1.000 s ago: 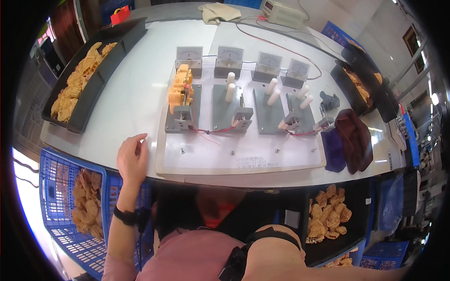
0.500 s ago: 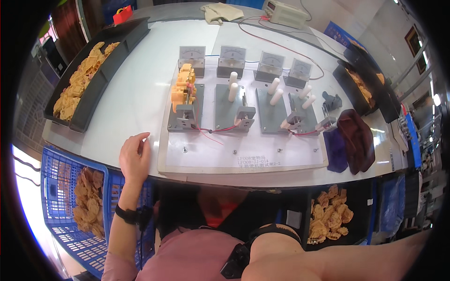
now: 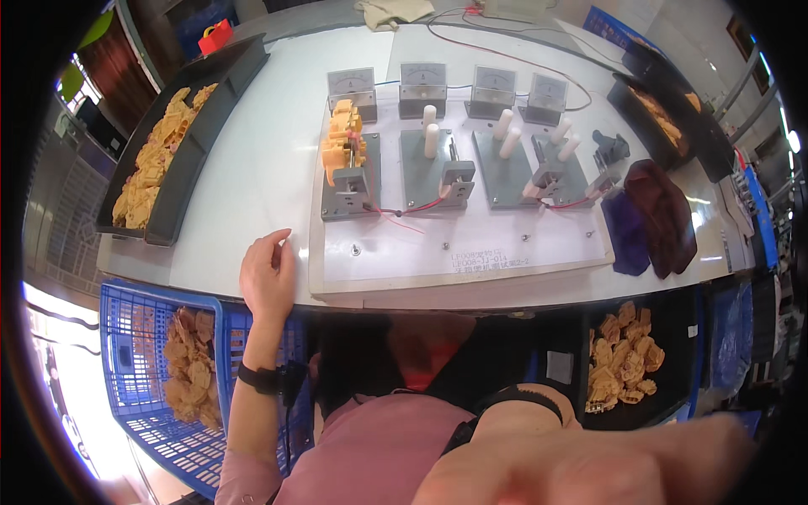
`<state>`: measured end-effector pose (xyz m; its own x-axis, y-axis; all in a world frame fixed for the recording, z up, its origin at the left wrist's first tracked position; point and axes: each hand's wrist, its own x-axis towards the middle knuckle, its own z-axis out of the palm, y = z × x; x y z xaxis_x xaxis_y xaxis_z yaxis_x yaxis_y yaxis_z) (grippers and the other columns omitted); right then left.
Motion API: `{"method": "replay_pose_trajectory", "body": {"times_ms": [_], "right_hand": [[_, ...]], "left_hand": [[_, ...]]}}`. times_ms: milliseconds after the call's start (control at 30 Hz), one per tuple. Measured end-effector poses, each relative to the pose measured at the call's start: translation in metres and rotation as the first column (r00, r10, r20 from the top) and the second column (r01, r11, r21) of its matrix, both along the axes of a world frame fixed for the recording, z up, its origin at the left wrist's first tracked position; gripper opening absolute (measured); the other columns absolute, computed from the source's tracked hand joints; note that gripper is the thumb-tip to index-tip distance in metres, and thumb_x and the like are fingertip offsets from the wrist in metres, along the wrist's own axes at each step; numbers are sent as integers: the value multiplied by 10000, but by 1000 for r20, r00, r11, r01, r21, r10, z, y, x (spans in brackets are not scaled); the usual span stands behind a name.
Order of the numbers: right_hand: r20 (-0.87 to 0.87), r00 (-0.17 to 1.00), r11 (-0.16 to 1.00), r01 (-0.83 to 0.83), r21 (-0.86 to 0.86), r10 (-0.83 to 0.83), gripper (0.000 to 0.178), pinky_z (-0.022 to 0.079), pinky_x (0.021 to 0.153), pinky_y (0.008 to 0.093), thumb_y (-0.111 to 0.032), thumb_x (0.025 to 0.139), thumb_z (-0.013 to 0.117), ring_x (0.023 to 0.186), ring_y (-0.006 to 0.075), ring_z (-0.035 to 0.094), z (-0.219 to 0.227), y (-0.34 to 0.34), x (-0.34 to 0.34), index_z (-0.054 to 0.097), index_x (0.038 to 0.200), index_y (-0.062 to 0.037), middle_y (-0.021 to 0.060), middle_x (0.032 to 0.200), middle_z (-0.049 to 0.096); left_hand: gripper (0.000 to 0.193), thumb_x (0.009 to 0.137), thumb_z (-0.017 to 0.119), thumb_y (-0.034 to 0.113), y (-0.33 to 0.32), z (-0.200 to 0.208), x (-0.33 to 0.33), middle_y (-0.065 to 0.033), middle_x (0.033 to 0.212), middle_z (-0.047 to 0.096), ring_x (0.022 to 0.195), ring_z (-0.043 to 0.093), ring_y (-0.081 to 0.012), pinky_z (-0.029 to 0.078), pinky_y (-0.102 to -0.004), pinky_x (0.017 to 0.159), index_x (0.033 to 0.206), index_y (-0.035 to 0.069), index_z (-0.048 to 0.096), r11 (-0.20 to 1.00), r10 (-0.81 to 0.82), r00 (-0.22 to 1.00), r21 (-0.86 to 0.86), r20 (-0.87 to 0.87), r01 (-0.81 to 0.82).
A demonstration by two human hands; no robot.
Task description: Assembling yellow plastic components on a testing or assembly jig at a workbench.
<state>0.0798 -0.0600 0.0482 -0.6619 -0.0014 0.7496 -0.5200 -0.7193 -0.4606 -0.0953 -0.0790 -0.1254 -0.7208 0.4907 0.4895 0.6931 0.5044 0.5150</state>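
At the table's front edge rests my left hand [image 3: 268, 273], fingers loosely bent and slightly apart, with nothing seen in them. It lies just left of the white test board [image 3: 396, 273]. My right hand [image 3: 581, 467] is raised close to the camera at the lower right, blurred; its fingers cannot be made out. A yellow plastic assembly [image 3: 343, 139] sits on the leftmost grey fixture [image 3: 349, 202]. The other fixtures, such as the second grey fixture [image 3: 417, 185], carry bare white pegs [image 3: 431, 140]. Analog panel meters [image 3: 422, 84] stand behind them.
A black bin [image 3: 181, 189] of yellow parts stands at the left, another black bin [image 3: 623, 101] at the far right. Below the table are a blue basket [image 3: 139, 404] and a black tray [image 3: 673, 362] with tan parts. A dark cloth [image 3: 661, 219] lies right of the board.
The view has shifted, so the table and my left hand appear farther right. My right hand has moved at the lower right and is now blurred. The yellow assembly stays on its fixture.
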Motion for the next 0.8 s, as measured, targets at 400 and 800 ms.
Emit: {"method": "replay_pose_trajectory", "body": {"times_ms": [400, 800], "right_hand": [[-70, 997, 999, -38, 17, 40, 324, 451, 931, 356, -231, 1050, 479, 1055, 232, 619, 5, 12, 2, 665, 1086, 32, 158, 1104, 677], [-81, 992, 995, -99, 26, 101, 347, 456, 975, 366, -227, 1061, 460, 1109, 240, 628, 15, 32, 17, 674, 1110, 42, 172, 1146, 691]], "left_hand": [[164, 898, 622, 81, -2, 2, 0, -53, 766, 573, 698, 547, -195, 470, -319, 676, 1034, 60, 710, 1000, 23, 1000, 16, 15, -23], [191, 920, 608, 89, -3, -22, -19, -65, 811, 612, 697, 555, -158, 473, -298, 663, 1078, 35, 702, 995, -29, 999, 93, -24, 31]]}}
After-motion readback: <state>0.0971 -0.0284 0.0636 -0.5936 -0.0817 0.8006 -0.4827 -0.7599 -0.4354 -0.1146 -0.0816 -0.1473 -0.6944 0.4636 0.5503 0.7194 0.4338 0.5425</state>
